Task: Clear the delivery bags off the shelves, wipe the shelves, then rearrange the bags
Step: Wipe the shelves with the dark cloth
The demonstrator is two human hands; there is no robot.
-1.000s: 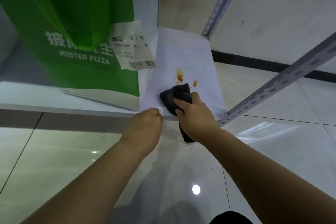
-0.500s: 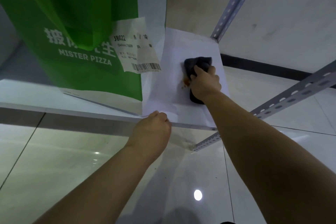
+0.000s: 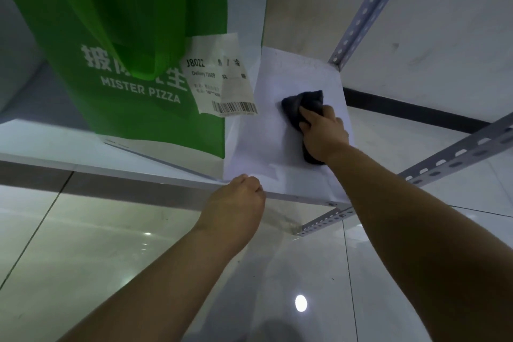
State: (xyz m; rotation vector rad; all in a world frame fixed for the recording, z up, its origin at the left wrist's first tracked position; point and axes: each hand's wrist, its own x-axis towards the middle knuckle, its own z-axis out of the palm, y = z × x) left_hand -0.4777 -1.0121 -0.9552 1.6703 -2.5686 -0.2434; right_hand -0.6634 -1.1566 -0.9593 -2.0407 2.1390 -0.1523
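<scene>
Right hand [image 3: 323, 132] presses a dark grey cloth [image 3: 304, 104] flat on the white shelf [image 3: 258, 147]; fingers [image 3: 306, 115] curled over the bunched fabric, gripping it. Cloth crumpled, one end trailing under the palm. Left hand [image 3: 238, 200] fisted at the shelf's front edge, fingers closed on the lip. Left of the right fingers stands a green "MISTER PIZZA" delivery bag [image 3: 133, 50], upright on the shelf, white barcode receipt [image 3: 222, 78] hanging from it.
</scene>
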